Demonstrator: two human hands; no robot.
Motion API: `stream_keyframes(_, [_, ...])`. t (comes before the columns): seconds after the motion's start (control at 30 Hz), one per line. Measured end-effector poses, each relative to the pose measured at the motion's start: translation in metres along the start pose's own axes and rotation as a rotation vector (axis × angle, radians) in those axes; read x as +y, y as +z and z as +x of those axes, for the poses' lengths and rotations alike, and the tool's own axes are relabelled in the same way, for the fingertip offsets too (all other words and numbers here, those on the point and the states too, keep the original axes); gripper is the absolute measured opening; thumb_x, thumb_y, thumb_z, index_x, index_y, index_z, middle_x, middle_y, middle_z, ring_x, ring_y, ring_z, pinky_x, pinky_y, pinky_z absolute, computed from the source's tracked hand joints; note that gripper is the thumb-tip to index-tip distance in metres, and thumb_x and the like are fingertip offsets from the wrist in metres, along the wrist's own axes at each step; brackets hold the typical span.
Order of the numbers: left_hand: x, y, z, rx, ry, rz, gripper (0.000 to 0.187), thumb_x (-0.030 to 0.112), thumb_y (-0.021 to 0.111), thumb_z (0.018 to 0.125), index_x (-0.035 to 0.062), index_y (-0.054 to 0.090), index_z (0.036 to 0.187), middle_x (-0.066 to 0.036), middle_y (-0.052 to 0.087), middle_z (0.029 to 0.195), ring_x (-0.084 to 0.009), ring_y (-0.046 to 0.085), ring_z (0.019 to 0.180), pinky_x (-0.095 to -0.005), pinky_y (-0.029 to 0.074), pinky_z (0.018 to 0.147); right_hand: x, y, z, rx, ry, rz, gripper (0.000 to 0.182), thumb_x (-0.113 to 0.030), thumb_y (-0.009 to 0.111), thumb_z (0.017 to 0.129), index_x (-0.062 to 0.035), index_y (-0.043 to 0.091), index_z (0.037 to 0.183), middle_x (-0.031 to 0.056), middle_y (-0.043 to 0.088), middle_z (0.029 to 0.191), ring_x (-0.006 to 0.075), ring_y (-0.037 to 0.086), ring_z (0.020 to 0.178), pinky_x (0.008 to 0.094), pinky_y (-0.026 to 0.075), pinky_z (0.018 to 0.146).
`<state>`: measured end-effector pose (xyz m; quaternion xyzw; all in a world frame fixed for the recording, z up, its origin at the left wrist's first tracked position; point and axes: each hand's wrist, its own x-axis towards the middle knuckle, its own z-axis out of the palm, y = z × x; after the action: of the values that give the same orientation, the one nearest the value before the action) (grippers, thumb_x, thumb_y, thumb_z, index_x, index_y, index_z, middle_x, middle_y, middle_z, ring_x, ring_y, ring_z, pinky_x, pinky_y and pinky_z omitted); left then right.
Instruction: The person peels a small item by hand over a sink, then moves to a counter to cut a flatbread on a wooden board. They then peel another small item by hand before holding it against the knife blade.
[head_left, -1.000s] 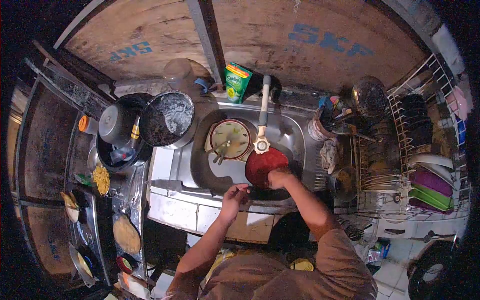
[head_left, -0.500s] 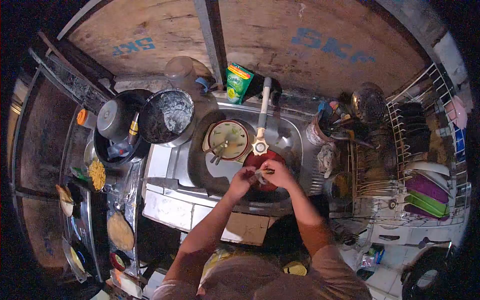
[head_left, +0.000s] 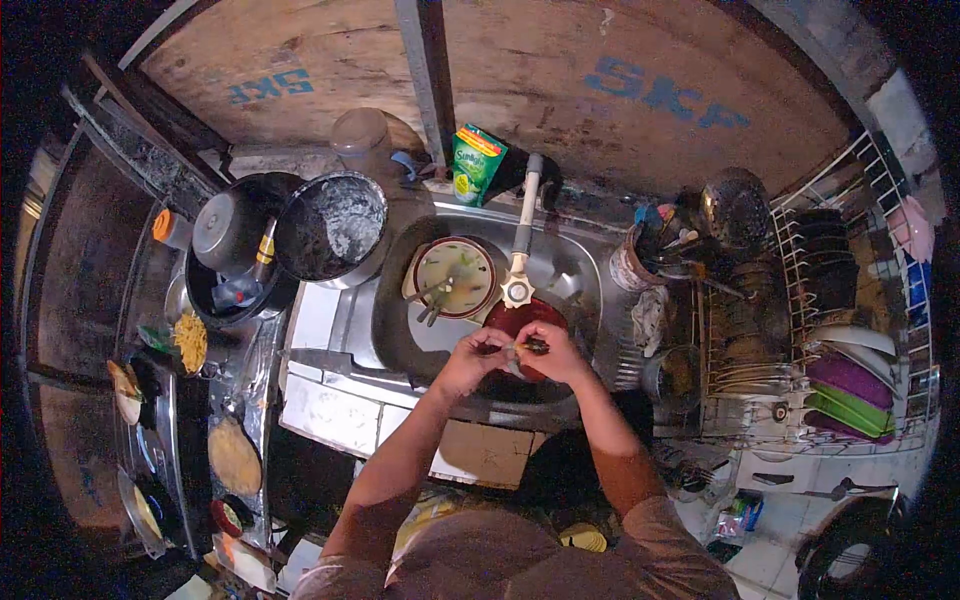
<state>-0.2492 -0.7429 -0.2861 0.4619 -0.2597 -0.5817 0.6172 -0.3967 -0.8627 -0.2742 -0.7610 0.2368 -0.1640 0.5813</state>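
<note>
Both hands meet above a red bowl (head_left: pixel 506 316) in the steel sink (head_left: pixel 385 340). My left hand (head_left: pixel 473 362) is closed, its fingertips pinching a small pale piece (head_left: pixel 514 360) whose kind I cannot make out. My right hand (head_left: pixel 556 356) is closed on the same piece from the other side, with something small and yellowish at its fingers. A cream tap (head_left: pixel 517 289) points down just behind the bowl. Left of it in the sink lies a plate (head_left: pixel 432 268) with a dark rim, holding cloudy liquid, green bits and metal cutlery (head_left: pixel 434 305).
A blackened pot (head_left: pixel 330 232) stands left of the sink. Behind is a green soap pouch (head_left: pixel 477 165). At right are a utensil holder (head_left: pixel 632 270), a crumpled cloth (head_left: pixel 650 318) and a dish rack (head_left: pixel 800 330). Yellow strips (head_left: pixel 191 342) lie far left.
My left hand has turned and spread slightly to the left, its fingers lifting a little. The right hand stays nearly in place, and the pale piece is still between them.
</note>
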Motion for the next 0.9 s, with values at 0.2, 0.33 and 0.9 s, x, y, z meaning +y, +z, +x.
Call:
stream_keyframes(0.2, [0.009,-0.007,-0.002,-0.034,-0.161,-0.162,0.013,0.002,0.061,0.082,0.0064,0.056,0.093,-0.002,0.059,0.085,-0.0077,0.055,0.068,-0.0216,0.045,0.056,0.002,0.005,0.002,-0.021,0.041,0.169,0.019,0.001,0.067,0.071,-0.0027,0.056,0.086,0.0032,0.059,0.087,0.0115,0.057,0.085,0.0273,0.046,0.081])
stream_keyframes(0.33, [0.009,0.004,-0.001,0.032,-0.125,-0.312,0.012,0.002,0.059,0.083,0.0074,0.056,0.093,-0.002,0.058,0.083,-0.0065,0.053,0.064,-0.0213,0.041,0.051,0.011,0.011,0.003,0.076,0.062,0.158,0.018,0.002,0.065,0.071,-0.0030,0.056,0.086,0.0023,0.059,0.084,0.0111,0.057,0.081,0.0261,0.046,0.078])
stream_keyframes(0.9, [-0.030,-0.001,0.007,0.333,0.058,-0.293,0.014,-0.004,0.060,0.081,0.0056,0.055,0.089,-0.001,0.056,0.084,-0.0096,0.054,0.078,-0.0235,0.044,0.072,0.017,0.067,-0.001,0.588,0.254,0.052,0.022,-0.002,0.067,0.068,-0.0034,0.059,0.089,0.0046,0.063,0.083,0.0137,0.060,0.078,0.0284,0.048,0.072])
